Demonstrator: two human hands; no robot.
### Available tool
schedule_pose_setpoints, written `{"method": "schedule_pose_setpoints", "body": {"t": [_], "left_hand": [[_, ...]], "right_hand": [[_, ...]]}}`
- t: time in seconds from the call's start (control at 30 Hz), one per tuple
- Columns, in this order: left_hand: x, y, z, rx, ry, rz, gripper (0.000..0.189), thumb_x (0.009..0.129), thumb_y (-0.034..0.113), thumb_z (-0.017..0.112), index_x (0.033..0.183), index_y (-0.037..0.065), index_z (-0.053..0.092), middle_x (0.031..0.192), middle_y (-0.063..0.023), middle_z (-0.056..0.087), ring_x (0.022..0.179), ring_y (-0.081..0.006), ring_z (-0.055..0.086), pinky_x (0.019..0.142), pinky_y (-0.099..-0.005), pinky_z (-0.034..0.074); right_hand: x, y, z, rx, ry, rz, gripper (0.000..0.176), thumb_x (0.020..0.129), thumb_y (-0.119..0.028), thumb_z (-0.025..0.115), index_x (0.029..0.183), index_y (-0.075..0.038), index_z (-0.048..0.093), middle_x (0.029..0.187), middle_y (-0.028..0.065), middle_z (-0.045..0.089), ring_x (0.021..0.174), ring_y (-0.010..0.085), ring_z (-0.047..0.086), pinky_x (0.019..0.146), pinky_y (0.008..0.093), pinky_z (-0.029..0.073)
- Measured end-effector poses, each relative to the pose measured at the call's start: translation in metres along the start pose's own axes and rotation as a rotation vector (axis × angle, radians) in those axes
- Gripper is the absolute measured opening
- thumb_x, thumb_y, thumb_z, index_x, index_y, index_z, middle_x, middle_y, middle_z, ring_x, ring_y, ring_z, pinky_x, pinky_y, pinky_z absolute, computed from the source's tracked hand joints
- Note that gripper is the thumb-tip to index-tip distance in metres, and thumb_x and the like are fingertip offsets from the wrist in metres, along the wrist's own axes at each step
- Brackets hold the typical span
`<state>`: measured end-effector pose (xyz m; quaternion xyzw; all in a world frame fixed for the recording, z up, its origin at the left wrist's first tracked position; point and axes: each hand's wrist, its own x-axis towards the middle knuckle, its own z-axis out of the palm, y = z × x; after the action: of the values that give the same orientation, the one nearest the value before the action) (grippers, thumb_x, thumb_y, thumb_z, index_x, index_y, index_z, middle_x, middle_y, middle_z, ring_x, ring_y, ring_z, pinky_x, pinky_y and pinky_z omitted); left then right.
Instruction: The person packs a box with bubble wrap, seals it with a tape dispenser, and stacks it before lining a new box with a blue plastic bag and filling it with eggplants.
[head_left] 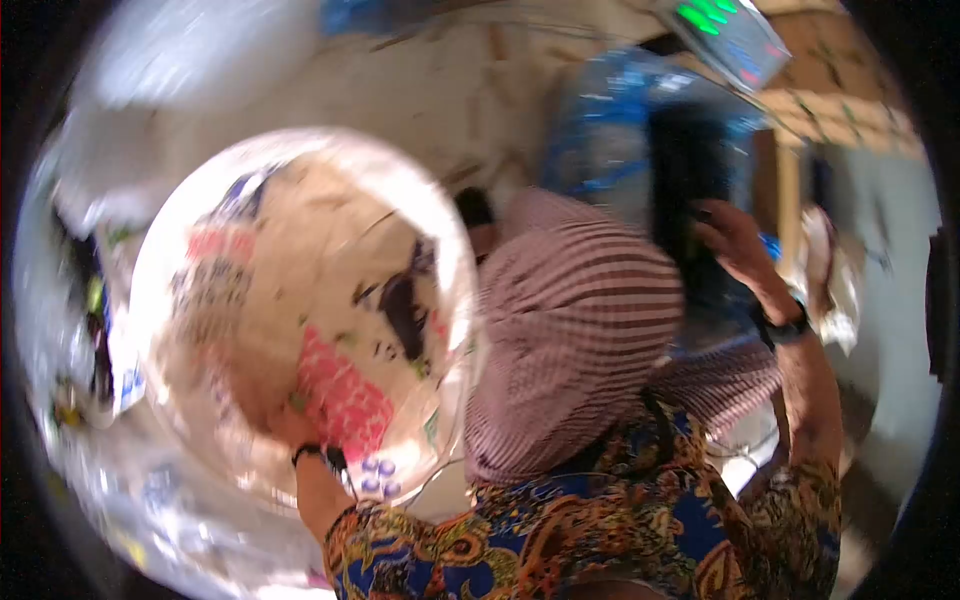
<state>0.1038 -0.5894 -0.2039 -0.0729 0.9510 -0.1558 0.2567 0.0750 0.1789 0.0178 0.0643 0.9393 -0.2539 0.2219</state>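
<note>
My left hand (272,408) is inside a large round white tub (150,270), low on its left side, and motion blur smears its fingers. Beneath it, printed brown paper or sacking (320,230) with red, blue and black marks lines the tub. Small green bits lie on this lining. My right hand (738,250) is raised at the right, beside the dark opening of a blue plastic bag (605,125). Its fingers are loosely bent and apart, with a dark spot at one fingertip. I make out nothing held in it.
Striped cloth (590,300) covers a rounded bulge between the tub and the bag. A device with a green lit display (715,15) stands at the top right. Clear plastic (190,50) is heaped at the upper left, with more plastic wrapping (150,500) at the lower left.
</note>
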Motion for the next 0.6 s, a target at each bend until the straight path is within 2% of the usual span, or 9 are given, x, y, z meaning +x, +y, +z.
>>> {"method": "schedule_pose_setpoints", "body": {"t": [0.03,0.1,0.27,0.3,0.37,0.43,0.5,0.57,0.6], "left_hand": [[-0.001,0.008,-0.05,-0.05,-0.261,0.077,0.07,0.073,0.061,0.064,0.115,0.006,0.059,0.118,-0.0221,0.057,0.109,-0.0398,0.052,0.088,-0.0533,0.044],[0.015,-0.014,0.064,0.078,0.07,0.099,0.073,0.072,0.061,0.064,0.116,0.003,0.057,0.115,-0.0233,0.057,0.107,-0.0402,0.052,0.087,-0.0546,0.044],[0.022,-0.003,0.04,-0.142,-0.148,0.204,0.073,0.071,0.055,0.066,0.117,0.0,0.055,0.116,-0.025,0.056,0.11,-0.0415,0.051,0.089,-0.0523,0.044],[0.054,-0.036,0.095,-0.636,-0.297,0.073,0.064,0.074,0.038,0.07,0.123,0.002,0.052,0.12,-0.0228,0.055,0.111,-0.039,0.052,0.087,-0.0489,0.047],[0.033,0.005,-0.016,0.207,0.322,0.285,0.058,0.078,0.021,0.07,0.127,0.001,0.049,0.121,-0.0211,0.056,0.108,-0.0364,0.055,0.086,-0.0455,0.048],[0.058,0.001,-0.091,-0.594,0.461,0.283,0.053,0.083,0.016,0.066,0.13,0.001,0.047,0.122,-0.0167,0.056,0.108,-0.0329,0.055,0.09,-0.046,0.047],[0.073,0.005,-0.17,-1.575,0.142,0.009,0.051,0.089,0.022,0.061,0.131,-0.003,0.045,0.128,-0.0166,0.049,0.115,-0.0314,0.05,0.103,-0.0391,0.038],[0.045,0.039,-0.302,-1.287,0.43,0.557,0.051,0.091,0.017,0.06,0.134,-0.003,0.041,0.13,-0.016,0.048,0.115,-0.0271,0.049,0.102,-0.0378,0.039],[0.043,0.063,-0.351,-1.55,0.432,0.627,0.048,0.093,0.015,0.057,0.134,-0.002,0.04,0.128,-0.0167,0.049,0.114,-0.0265,0.05,0.101,-0.0378,0.04]], "right_hand": [[-0.005,-0.023,-0.004,-0.046,0.116,-0.072,0.037,0.088,-0.028,0.062,0.113,-0.001,0.059,0.105,0.018,0.063,0.097,0.0329,0.059,0.086,0.0404,0.046],[-0.008,-0.039,-0.005,0.102,0.172,0.093,0.035,0.089,-0.026,0.063,0.11,0.001,0.059,0.091,0.0151,0.064,0.076,0.0225,0.063,0.066,0.0335,0.05],[-0.027,-0.037,-0.018,0.2,0.085,0.226,0.03,0.089,-0.024,0.062,0.108,-0.001,0.059,0.085,0.0132,0.064,0.071,0.0187,0.061,0.065,0.0322,0.049],[-0.029,-0.034,-0.02,0.209,0.094,0.23,0.03,0.089,-0.024,0.062,0.108,-0.001,0.059,0.085,0.0132,0.064,0.071,0.0187,0.061,0.065,0.0322,0.049],[-0.031,-0.03,-0.022,0.195,0.011,0.252,0.03,0.089,-0.025,0.062,0.109,-0.003,0.059,0.087,0.0132,0.066,0.072,0.0199,0.063,0.064,0.0325,0.049],[-0.03,-0.027,-0.022,0.237,0.035,0.206,0.032,0.089,-0.026,0.062,0.111,-0.003,0.058,0.092,0.0141,0.067,0.078,0.0208,0.064,0.067,0.0328,0.05],[-0.027,-0.029,-0.024,0.276,0.061,0.142,0.034,0.089,-0.028,0.062,0.113,-0.003,0.058,0.098,0.0149,0.067,0.083,0.0217,0.065,0.071,0.033,0.051],[-0.024,-0.043,-0.035,0.435,0.078,0.081,0.041,0.089,-0.032,0.062,0.116,-0.002,0.057,0.11,0.0161,0.065,0.099,0.0238,0.063,0.084,0.0348,0.05],[-0.02,-0.058,-0.049,0.469,-0.024,0.096,0.049,0.092,-0.036,0.059,0.126,-0.002,0.051,0.124,0.0151,0.056,0.116,0.0236,0.054,0.095,0.0349,0.045]]}}
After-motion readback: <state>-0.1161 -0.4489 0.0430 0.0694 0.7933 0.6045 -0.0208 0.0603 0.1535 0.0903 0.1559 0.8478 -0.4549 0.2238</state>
